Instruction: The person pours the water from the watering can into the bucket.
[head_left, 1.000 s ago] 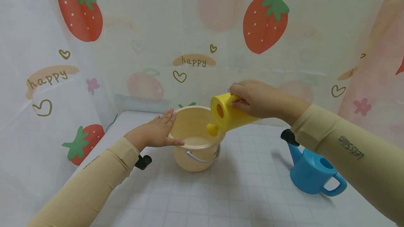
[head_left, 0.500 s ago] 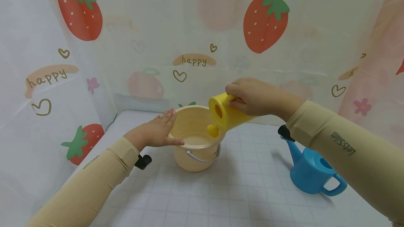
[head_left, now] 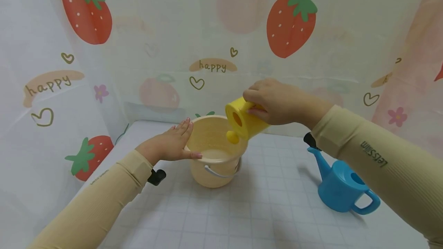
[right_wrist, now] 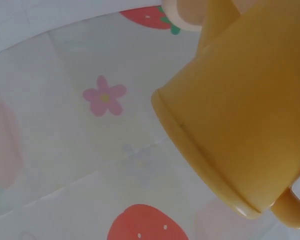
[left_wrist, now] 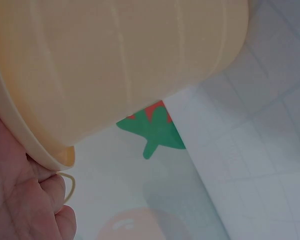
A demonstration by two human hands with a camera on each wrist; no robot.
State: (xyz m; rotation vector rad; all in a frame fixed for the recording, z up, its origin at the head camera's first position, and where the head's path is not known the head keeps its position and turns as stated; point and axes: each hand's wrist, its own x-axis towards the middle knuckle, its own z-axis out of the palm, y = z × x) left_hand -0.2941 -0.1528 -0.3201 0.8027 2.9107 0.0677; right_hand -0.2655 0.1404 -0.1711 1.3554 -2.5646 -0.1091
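Note:
A cream bucket stands upright on the table, its white handle hanging at the front. My left hand rests on its left rim, fingers stretched out. The left wrist view shows the bucket's ribbed outer wall and part of my palm against the rim. My right hand grips the handle of a yellow toy watering can. The can is tilted, with its spout pointing down over the bucket's opening. In the right wrist view, the can's body fills the right side.
A blue watering can stands on the table at the right, below my right forearm. White sheeting with printed strawberries hangs behind the table and along its sides. The tabletop has a pale grid pattern.
My right hand and the yellow watering can have shifted a little left and upward over the bucket. The left hand, the bucket and the blue can stay where they were.

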